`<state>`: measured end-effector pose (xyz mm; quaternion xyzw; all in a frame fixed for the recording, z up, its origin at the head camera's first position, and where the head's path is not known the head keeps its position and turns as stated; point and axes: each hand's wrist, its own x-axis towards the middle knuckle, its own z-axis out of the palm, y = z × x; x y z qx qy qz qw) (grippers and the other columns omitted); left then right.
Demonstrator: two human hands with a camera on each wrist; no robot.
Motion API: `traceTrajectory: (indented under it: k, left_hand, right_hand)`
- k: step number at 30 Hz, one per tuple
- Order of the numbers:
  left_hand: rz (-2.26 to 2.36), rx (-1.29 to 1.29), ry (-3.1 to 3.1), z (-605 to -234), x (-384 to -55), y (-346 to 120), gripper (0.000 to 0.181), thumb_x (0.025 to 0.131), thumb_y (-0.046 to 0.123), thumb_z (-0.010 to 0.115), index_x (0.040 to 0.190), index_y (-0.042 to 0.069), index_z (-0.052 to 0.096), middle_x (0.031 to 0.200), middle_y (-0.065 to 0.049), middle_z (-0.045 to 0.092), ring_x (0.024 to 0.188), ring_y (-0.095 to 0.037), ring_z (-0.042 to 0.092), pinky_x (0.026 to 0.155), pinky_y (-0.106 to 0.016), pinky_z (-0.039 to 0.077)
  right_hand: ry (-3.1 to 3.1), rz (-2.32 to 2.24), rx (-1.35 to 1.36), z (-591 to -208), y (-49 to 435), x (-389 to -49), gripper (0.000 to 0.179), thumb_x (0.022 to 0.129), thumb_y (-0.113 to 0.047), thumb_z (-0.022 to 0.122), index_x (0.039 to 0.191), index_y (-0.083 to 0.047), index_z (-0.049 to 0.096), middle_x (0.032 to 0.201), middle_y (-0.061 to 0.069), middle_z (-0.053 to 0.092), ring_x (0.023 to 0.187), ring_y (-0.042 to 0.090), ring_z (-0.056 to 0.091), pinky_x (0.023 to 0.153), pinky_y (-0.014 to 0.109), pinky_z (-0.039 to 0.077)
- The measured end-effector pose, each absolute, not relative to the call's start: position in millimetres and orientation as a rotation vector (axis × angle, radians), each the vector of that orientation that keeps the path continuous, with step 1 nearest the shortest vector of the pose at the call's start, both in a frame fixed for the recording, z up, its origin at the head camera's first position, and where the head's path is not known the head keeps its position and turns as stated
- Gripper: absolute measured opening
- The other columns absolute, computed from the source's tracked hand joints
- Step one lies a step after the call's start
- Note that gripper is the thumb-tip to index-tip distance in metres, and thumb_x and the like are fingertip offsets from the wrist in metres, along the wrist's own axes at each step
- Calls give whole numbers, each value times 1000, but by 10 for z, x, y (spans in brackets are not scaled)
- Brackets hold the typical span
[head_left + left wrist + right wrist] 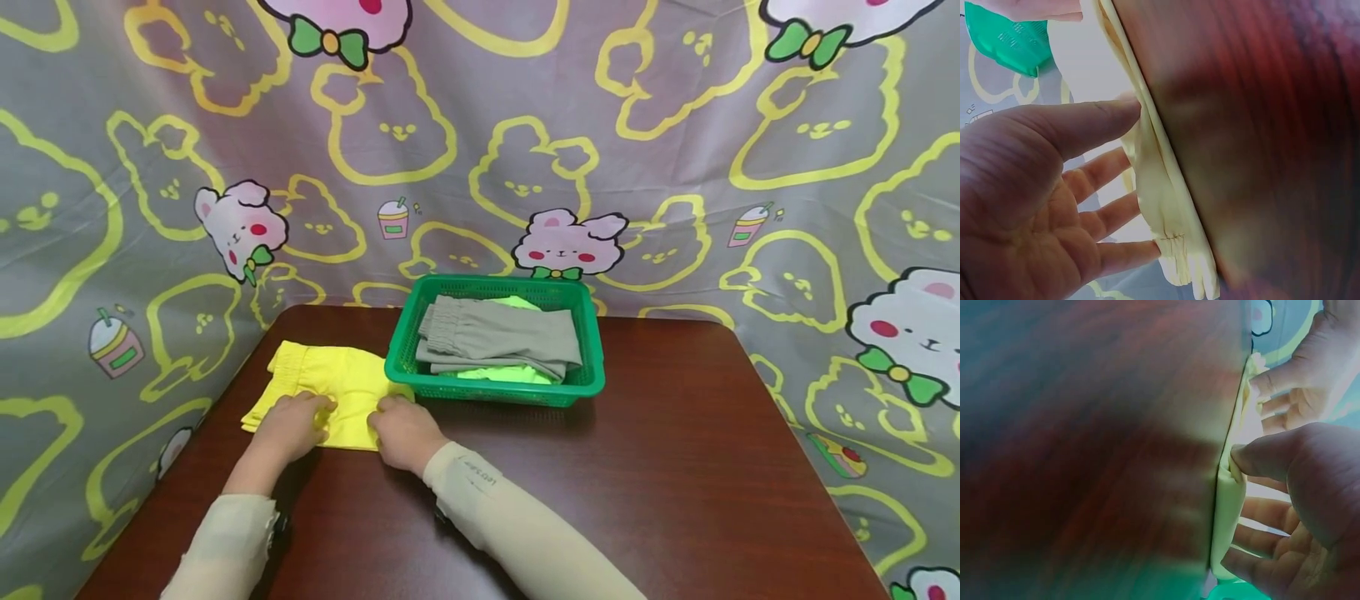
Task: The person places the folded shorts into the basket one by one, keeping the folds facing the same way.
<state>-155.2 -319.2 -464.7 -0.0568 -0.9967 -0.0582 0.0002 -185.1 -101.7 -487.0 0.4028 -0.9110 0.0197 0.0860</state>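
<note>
A folded pair of yellow shorts lies on the left part of the table, its gathered elastic waistband toward the left. My left hand pinches the cloth near the middle of the front edge, thumb at the layered edge and fingers over the top. Farther right along that edge, my right hand grips the shorts close to the basket's corner. In the right wrist view its thumb presses into the fold, and its fingers lie on the far side of the cloth. The fingertips are partly hidden there.
A green plastic basket stands at the back middle, its left corner beside the shorts. Inside lie folded grey elastic-waist bottoms over neon green cloth. The brown table backs onto a patterned curtain.
</note>
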Motion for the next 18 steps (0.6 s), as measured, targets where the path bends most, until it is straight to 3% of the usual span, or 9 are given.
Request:
traceTrajectory:
  k: [9, 18]
  left_hand:
    - [-158, -199, -3108, -4580, -1481, -3149, 40, 79, 14, 86, 115, 5, 71, 109, -20, 68, 98, -47, 61, 88, -60, 49]
    - [-133, -161, -3159, -4497, -1425, -3098, 39, 75, 14, 88, 111, 8, 74, 111, -21, 67, 95, -47, 61, 86, -60, 50]
  right_hand:
    - [-2771, -28, 1217, -4812, -1055, -1838, 13, 89, -27, 74, 101, -31, 73, 99, -6, 58, 91, 15, 56, 67, 28, 52]
    - [-2817, -77, 1241, -4737, -1073, -1742, 17, 86, -33, 77, 102, -36, 73, 102, -8, 58, 89, 15, 56, 63, 29, 52]
